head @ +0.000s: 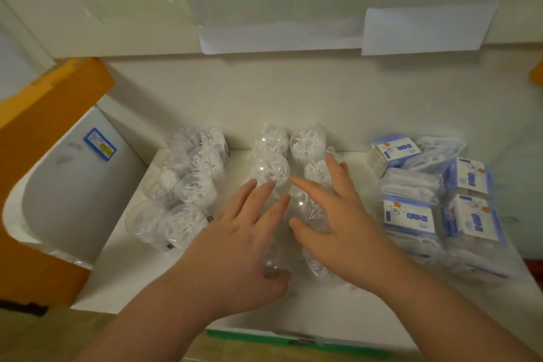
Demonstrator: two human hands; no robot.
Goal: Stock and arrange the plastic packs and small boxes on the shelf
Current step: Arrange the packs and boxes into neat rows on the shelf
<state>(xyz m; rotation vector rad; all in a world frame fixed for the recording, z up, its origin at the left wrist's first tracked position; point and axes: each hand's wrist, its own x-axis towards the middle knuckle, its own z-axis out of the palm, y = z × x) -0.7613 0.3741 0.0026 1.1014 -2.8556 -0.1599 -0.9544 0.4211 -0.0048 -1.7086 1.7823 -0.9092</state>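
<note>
A: Head view, quick pass. Both hands are down on the middle cluster of clear plastic packs (271,167) on the white shelf (152,279). What's the left hand (244,241) doing?

B: Fingers spread and fairly straight, laid flat over the packs, thumb down at the near end against one. Right hand (338,223) is the same: fingers fanned, tips reaching toward the far packs, thumb tucked at the side of a pack. No pinch that I can see, more of a press or corral.

A: Where's everything else?

B: A second group of clear packs (182,188) sits left of the hands, apart from the middle cluster. The small boxes (408,214), blue and white, are stacked on the right with more wrapped packs around them. A grey bin (73,200) with a blue label sits beyond the shelf's left edge; paper sheets (423,29) hang on the wall above.

A: Step?

B: Looks like squaring up the middle rows, my read only. To do it well: keep palms low and flat, push both columns together from the outside, nudge gently since round slick packs will likely roll or pop out. Line the front edge up with the left group and leave the gap to the boxes

A: Blur?

B: Some on the hands, so the exact contact under the palms can't be told
</note>
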